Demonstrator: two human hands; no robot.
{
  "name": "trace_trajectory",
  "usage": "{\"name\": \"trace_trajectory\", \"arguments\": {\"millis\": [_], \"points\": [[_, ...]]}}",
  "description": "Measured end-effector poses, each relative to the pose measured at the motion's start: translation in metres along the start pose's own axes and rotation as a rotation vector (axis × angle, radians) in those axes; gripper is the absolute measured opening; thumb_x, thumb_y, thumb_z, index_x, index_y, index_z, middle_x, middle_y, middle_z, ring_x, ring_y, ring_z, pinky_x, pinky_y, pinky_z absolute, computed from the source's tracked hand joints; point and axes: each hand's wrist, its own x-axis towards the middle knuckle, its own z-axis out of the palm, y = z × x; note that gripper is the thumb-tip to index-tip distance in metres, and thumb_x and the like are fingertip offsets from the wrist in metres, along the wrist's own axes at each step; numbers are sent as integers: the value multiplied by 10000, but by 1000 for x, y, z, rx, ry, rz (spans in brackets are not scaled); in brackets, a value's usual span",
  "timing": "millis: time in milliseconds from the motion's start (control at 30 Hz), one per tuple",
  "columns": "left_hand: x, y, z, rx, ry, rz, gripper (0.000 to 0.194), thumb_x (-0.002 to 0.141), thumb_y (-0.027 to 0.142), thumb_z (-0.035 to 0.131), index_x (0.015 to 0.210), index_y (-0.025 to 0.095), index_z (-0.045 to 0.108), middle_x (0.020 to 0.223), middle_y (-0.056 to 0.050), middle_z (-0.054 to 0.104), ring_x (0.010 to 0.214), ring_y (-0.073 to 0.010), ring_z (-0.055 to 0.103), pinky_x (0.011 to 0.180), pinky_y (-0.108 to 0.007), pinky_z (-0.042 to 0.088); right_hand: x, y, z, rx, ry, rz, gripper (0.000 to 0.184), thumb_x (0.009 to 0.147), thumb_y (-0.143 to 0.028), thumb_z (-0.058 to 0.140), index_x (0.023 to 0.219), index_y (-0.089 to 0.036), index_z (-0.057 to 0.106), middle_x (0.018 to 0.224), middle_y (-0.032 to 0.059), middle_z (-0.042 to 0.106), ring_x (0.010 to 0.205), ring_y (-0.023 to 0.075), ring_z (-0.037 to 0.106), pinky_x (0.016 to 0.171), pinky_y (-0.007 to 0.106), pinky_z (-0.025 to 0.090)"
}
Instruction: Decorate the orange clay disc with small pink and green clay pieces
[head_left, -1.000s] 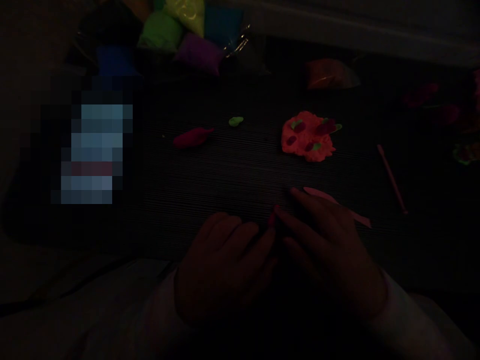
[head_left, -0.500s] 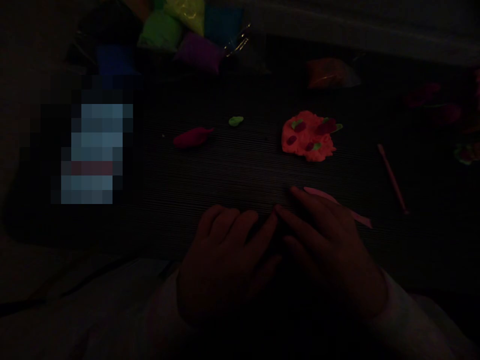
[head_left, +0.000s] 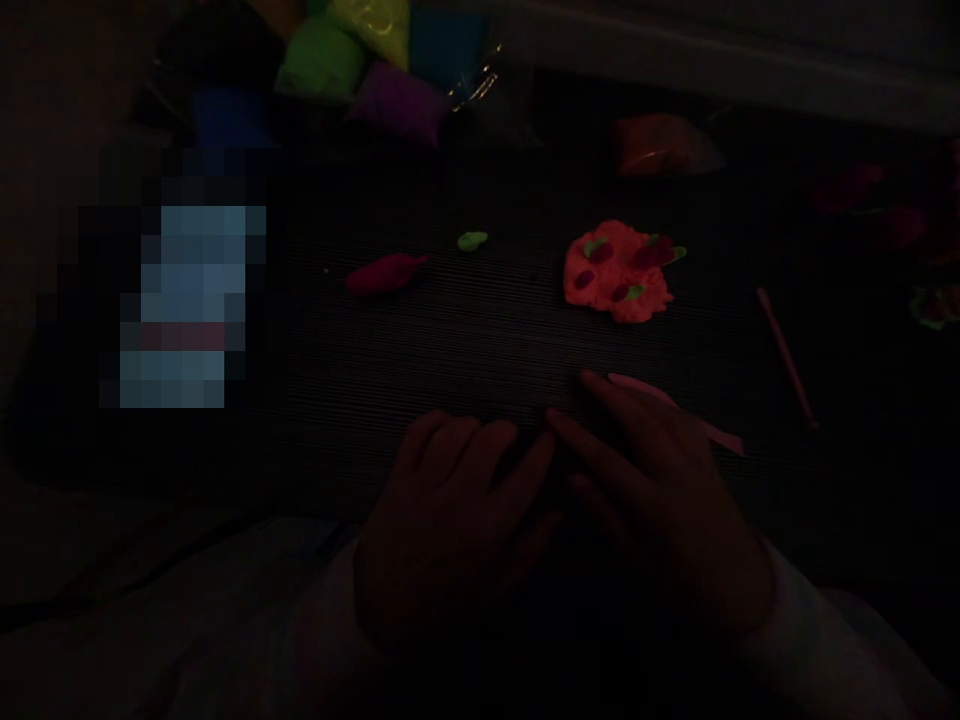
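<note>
The scene is very dark. My left hand (head_left: pixel 450 520) rests on the table with its outer fingers bent, while its index finger reaches right and its thumb stands apart. My right hand (head_left: pixel 660 490) has its fingers stretched out and spread, thumb apart too. The two index fingertips meet or nearly meet at the table; whether a small thing lies under them is too dark to see. A pink strip of clay (head_left: pixel 724 438) runs partly behind my right hand's fingers. Beyond lies a flat orange clay piece (head_left: pixel 619 285) dotted with dark red and green bits.
A red clay lump (head_left: pixel 384 275) and a small green clay bit (head_left: pixel 472 241) lie left of the orange piece. At right is a thin pink stick tool (head_left: pixel 786 358). Colored clay packets (head_left: pixel 401 103) crowd the back, an orange packet (head_left: pixel 664 146) apart. A blurred-out bright patch (head_left: pixel 191 300) is left.
Both hands hold practically the same pose and place. The picture has grown slightly darker over the hands; the things on the table have not moved.
</note>
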Motion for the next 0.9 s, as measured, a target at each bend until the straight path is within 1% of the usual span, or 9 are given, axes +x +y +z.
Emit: {"name": "trace_trajectory", "arguments": {"millis": [100,267,400,567,633,700,767,900], "points": [[-1,-1,0,-13,32,7,364,764,362,491,1071,178,557,915,-57,556,819,-207,459,772,-399,377,0,-2,1,-36,-21,15,359,798,-305,477,1146,-219,500,1276,137,394,1119,308,386,831,477,380],[-4,-2,-3,-79,125,34,289,747,302,533,994,164,589,856,-44,568,812,-199,466,764,-386,406,-2,0,1,-10,6,-8,399,795,-284,480,1185,-202,462,1285,159,371,1123,304,379,829,465,381],[-6,-3,-3,-78,149,34,236,738,297,544,915,156,610,839,-43,578,795,-193,474,753,-388,420,-2,1,1,-5,-7,-2,350,785,-285,497,1128,-216,514,1276,142,386,1117,308,383,836,478,375],[-5,-2,-1,-92,157,31,224,729,274,553,904,146,609,821,-43,579,779,-187,480,734,-376,437,-4,5,-1,106,51,-34,364,789,-220,478,1145,-143,481,1256,182,379,1133,299,375,863,486,367],[-4,-2,-2,-99,166,27,211,724,262,559,892,144,608,815,-43,577,773,-183,482,726,-370,443,-5,6,-2,134,56,-36,363,789,-207,473,1144,-134,476,1252,184,379,1134,292,376,872,485,364],[-4,-2,-2,-100,181,18,183,720,246,563,865,143,608,804,-42,577,767,-179,486,723,-364,449,-5,5,-2,124,43,-46,357,785,-206,483,1139,-160,486,1252,171,383,1133,289,376,866,481,367],[-4,-3,-2,-102,194,7,147,720,224,560,832,142,608,783,-37,577,755,-171,490,717,-356,454,-4,3,-2,87,23,-57,352,779,-222,504,1131,-212,502,1257,152,384,1125,292,380,846,478,374],[-4,-4,-2,-104,236,-14,96,720,190,554,781,142,611,740,-27,575,725,-156,488,694,-337,455,1,-1,-2,-14,-11,-68,344,767,-307,531,1111,-310,521,1279,115,380,1087,291,405,826,482,360]]}}
